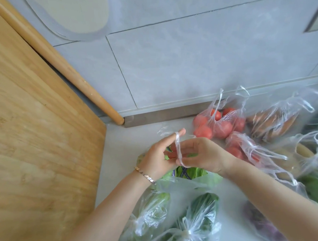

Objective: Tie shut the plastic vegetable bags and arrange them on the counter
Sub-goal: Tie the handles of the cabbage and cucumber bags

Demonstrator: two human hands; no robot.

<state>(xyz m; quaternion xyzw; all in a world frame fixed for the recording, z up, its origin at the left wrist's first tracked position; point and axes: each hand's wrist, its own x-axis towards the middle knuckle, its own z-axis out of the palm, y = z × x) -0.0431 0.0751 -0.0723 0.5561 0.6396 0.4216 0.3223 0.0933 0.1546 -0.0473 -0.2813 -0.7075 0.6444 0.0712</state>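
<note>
Just left of the bag of tomatoes (221, 125) on the desk (119, 150), the bag of leafy greens (196, 174) lies under both hands. Its twisted handle (178, 147) loops over the forefinger of the left hand (154, 159), and the right hand (205, 154) pinches the handle's lower end.

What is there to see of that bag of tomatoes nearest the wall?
The tomato bag is thin, clear, crinkled plastic holding several round red tomatoes. Its two handle loops stick up untied. It sits on the pale counter beside the metal strip under the tiled wall, touching a second tomato bag in front.
</note>
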